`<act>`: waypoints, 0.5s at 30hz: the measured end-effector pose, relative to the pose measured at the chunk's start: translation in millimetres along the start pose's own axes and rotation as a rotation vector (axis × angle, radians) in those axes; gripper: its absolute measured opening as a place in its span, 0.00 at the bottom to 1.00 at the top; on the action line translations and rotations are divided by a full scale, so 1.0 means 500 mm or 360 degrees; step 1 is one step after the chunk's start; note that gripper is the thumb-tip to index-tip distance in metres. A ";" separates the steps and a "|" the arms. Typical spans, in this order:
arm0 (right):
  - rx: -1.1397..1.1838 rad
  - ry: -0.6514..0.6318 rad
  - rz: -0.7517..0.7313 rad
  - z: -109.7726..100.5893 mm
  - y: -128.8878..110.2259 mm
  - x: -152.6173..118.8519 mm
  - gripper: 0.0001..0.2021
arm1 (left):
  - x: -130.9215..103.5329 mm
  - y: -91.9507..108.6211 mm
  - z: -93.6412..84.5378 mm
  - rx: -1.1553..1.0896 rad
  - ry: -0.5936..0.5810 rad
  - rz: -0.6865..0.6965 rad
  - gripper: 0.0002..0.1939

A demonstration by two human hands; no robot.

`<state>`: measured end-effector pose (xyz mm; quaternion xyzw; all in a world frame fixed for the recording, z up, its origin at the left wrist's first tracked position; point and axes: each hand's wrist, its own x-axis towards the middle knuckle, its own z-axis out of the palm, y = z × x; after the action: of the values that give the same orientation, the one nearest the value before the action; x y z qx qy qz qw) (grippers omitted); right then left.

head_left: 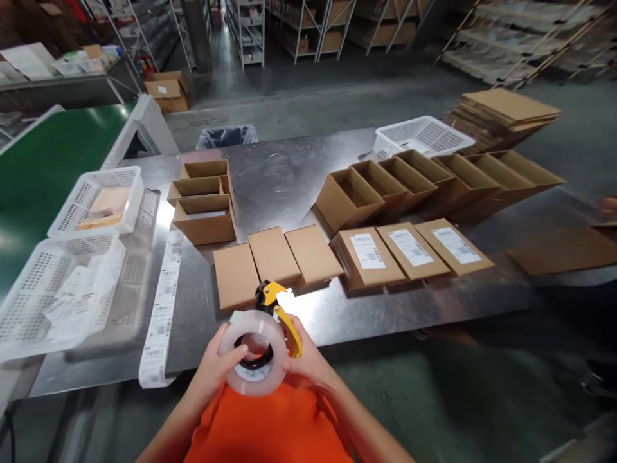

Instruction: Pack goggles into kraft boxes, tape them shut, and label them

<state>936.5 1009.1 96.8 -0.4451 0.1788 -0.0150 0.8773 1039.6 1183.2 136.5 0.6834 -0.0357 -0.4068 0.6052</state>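
A yellow and black tape dispenser with a large roll of clear tape (230, 341) is held close to the body, just off the table's front edge. My left hand (219, 354) grips the roll's left side, its thumb over the ring. On the right side, my right hand (304, 360) is closed around the dispenser's yellow frame (292, 337). Just beyond the dispenser lie closed brown boxes (272, 256) without labels. To their right are three closed boxes with white labels (366, 251).
Open boxes stand at the table's left (205, 229) and right (354, 196). White baskets (58, 241) and a label strip (161, 315) are at the left. Flattened cardboard (511, 106) is stacked at the back right. A person's hand (608, 206) shows at the right edge.
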 end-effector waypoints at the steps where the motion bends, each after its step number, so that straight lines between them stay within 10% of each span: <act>1: -0.0033 -0.0060 0.0016 0.000 -0.005 0.003 0.41 | 0.000 0.003 -0.008 0.0117 0.0000 0.0048 0.26; 15: -0.0171 0.0115 -0.0076 0.002 0.005 0.002 0.30 | -0.006 -0.009 -0.011 0.0391 0.0118 0.0240 0.23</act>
<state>937.3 1011.2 94.8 -0.4949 0.2003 -0.0422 0.8445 1039.0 1190.5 133.8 0.7623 -0.1141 -0.3274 0.5466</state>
